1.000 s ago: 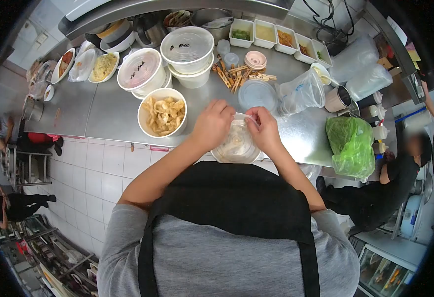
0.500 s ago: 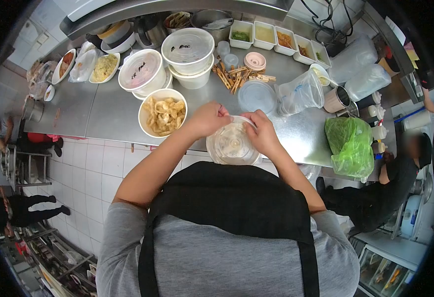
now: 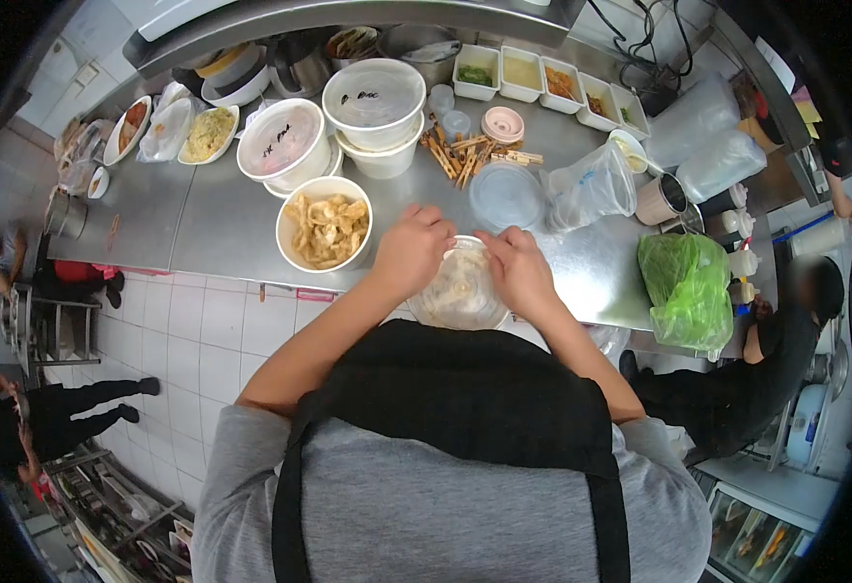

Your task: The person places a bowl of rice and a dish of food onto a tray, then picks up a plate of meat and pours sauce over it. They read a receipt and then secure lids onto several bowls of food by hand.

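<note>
At the front edge of the metal counter stands a round tub with a clear plastic lid (image 3: 458, 294) over it. My left hand (image 3: 416, 251) is closed at the far left of the rim, its fingertips on the lid's edge. On the far right of the same rim, my right hand (image 3: 521, 272) has its thumb and fingers pressed together at the lid's edge. Pale contents show blurred through the lid. To the left of my left hand sits an open white tub of fried, golden-brown pieces (image 3: 327, 231).
Lidded white tubs (image 3: 375, 102) are stacked behind. Wooden clothespins (image 3: 469, 155), a bluish round lid (image 3: 506, 194) and a plastic bag of cups (image 3: 591, 187) lie beyond my hands. A green bag (image 3: 683, 287) sits at right. A person in black (image 3: 776, 360) is nearby on the right.
Both hands have shifted slightly along the far rim, and their fingertips now bend down onto it. The view has tilted a little. A person at the far left has moved.
</note>
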Motion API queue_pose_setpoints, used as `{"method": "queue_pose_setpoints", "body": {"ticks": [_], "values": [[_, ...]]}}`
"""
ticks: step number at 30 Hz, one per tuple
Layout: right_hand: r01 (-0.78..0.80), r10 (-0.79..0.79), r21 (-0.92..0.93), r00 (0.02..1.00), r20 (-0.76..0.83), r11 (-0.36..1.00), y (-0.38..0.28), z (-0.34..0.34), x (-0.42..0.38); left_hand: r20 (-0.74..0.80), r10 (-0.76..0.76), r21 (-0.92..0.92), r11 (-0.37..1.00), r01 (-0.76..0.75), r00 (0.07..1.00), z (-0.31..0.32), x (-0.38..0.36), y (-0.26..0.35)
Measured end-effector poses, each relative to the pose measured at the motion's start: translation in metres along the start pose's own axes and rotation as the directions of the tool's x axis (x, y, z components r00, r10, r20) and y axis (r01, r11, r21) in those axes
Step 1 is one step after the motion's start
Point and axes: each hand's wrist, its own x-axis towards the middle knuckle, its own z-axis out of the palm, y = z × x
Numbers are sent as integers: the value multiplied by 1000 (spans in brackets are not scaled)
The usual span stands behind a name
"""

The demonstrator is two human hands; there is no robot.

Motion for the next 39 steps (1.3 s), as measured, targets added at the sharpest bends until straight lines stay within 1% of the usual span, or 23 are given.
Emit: {"method": "queue_pose_setpoints", "body": {"ticks": [1,3,4,5,6,8,9,11,12,14,15,17,18,20,21,23,24,27,29,30,33,36,39], "values": [[23,-22,-29,999,23,999,2,-1,2,37,62,-19,998,-61,997,2,1,-2],[20,-37,160,994,101,987,8,-2,19,108,193,-61,980,-187,975,9,14,-15],[15,-52,251,989,141,968,10,-2,26,112,171,-101,982,-160,979,12,20,-18],[21,-38,191,995,87,981,12,3,28,113,149,-139,981,-133,982,16,26,-22],[-6,-3,181,999,49,983,13,7,27,114,128,-177,979,-106,985,18,30,-25],[-61,67,165,997,-32,984,13,10,22,68,-1,-90,996,7,998,6,22,-18],[-82,87,163,996,-26,983,11,9,20,49,-65,-48,997,67,997,0,15,-13],[-127,130,160,991,-9,979,6,6,16,57,-125,47,991,122,991,-3,7,-5],[-124,122,159,992,22,980,4,6,14,61,-158,91,984,152,986,-3,3,-3],[-108,98,148,992,73,983,3,4,15,42,-137,139,982,130,990,3,1,-3],[-106,97,142,993,70,984,3,2,16,31,-124,164,979,117,992,4,2,-3],[-106,97,139,993,71,985,1,2,13,3,-83,143,986,82,997,3,2,-3],[-108,99,100,990,96,989,0,0,14,-9,-61,134,989,62,998,3,2,-3],[-114,110,19,984,143,993,-2,-7,16,40,-31,91,995,27,999,5,1,-6],[-83,67,92,984,163,992,0,-7,19,63,-12,68,998,8,998,7,2,-7],[-23,-24,238,981,193,971,6,-4,26,83,0,-39,999,3,997,8,7,-5],[-39,3,236,989,150,971,7,0,24,89,8,-91,996,0,996,8,9,-5],[-87,79,219,996,47,972,11,5,18,-20,-139,-85,987,137,990,-8,-3,9],[-126,127,203,992,6,971,11,5,16,-55,-165,-34,986,164,985,-10,-12,13],[-115,122,200,992,-21,973,10,8,15,-70,-180,-11,984,179,981,-11,-15,14],[-102,118,180,990,-78,978,7,11,12,-94,-141,102,983,150,986,-10,-12,21],[-120,134,169,988,-79,978,1,9,9,40,-247,146,960,239,968,-10,-8,28],[-121,133,165,989,-65,979,1,10,6,218,-486,-25,864,503,846,-16,9,30]]}}
